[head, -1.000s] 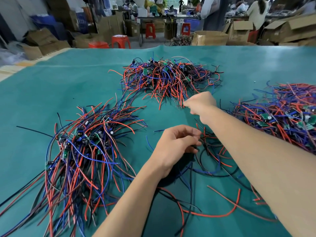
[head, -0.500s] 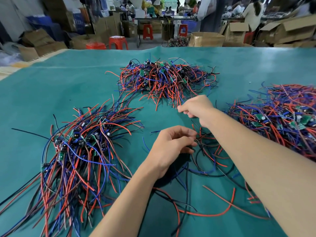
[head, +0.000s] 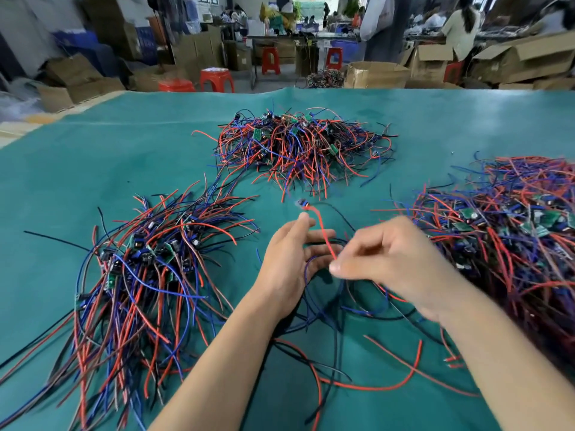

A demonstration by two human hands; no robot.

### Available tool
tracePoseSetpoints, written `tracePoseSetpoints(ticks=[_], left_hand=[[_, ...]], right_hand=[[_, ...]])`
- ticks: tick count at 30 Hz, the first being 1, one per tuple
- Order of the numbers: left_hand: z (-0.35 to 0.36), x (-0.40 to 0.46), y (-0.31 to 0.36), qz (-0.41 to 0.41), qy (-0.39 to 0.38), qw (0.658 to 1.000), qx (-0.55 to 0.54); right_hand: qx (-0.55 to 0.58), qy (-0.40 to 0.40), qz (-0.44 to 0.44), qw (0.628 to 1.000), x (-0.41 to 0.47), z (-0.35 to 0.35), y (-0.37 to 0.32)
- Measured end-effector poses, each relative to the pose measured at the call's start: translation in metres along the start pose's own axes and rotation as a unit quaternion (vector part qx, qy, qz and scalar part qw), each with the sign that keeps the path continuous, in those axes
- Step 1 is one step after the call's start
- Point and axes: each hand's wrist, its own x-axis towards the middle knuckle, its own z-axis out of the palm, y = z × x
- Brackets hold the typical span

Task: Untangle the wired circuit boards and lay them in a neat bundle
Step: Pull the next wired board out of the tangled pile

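Over the middle of the green table my right hand [head: 385, 259] pinches a red wire [head: 323, 234] that ends in a small blurred circuit board [head: 301, 203], lifted off the surface. My left hand [head: 292, 259] is beside it with fingers spread loosely among thin blue and black wires [head: 314, 262]. A combed bundle of wired boards [head: 140, 275] lies at the left, its wires running toward me. A tangled pile [head: 298, 147] sits at the far centre and a bigger tangled heap [head: 504, 237] at the right.
Loose red and black wires [head: 373, 384] lie on the green table cover [head: 124, 157] below my forearms. Beyond the far edge are cardboard boxes [head: 376, 74], red stools [head: 216, 79] and people at other benches.
My right hand has pulled back from the far pile toward my left hand, drawing out a red wire with a board on its end. My left hand's fingers have spread apart.
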Motion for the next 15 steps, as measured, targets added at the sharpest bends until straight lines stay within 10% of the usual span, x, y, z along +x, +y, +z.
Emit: tracePoseSetpoints(ticks=[5, 15], left_hand=[[-0.004, 0.000, -0.002, -0.013, -0.030, 0.999, 0.035], [-0.006, -0.001, 0.001, -0.029, -0.052, 0.998, 0.031]], right_hand=[[-0.260, -0.008, -0.007, 0.965, -0.005, 0.042, 0.027], [-0.272, -0.064, 0.002, 0.960, -0.005, 0.038, 0.022]])
